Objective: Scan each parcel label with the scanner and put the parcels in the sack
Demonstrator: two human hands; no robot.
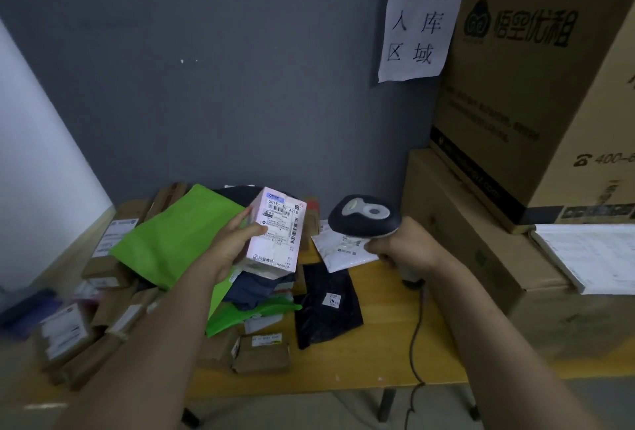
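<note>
My left hand [233,240] grips a small box parcel [276,234] above the table, its white shipping label tilted up and facing me. To its right, my right hand [405,247] holds the corded handheld scanner [364,215] by its handle, the dark head pointing left toward the parcel. A short gap separates scanner and box. No sack is clearly in view.
The wooden table [378,354] carries several brown cardboard parcels [261,352], green mailer bags [171,240], a black bag [326,306] and a white padded envelope [338,251]. Large stacked cartons [515,86] stand at the right, with papers [591,254] on a lower one. The scanner cable [417,343] hangs over the front edge.
</note>
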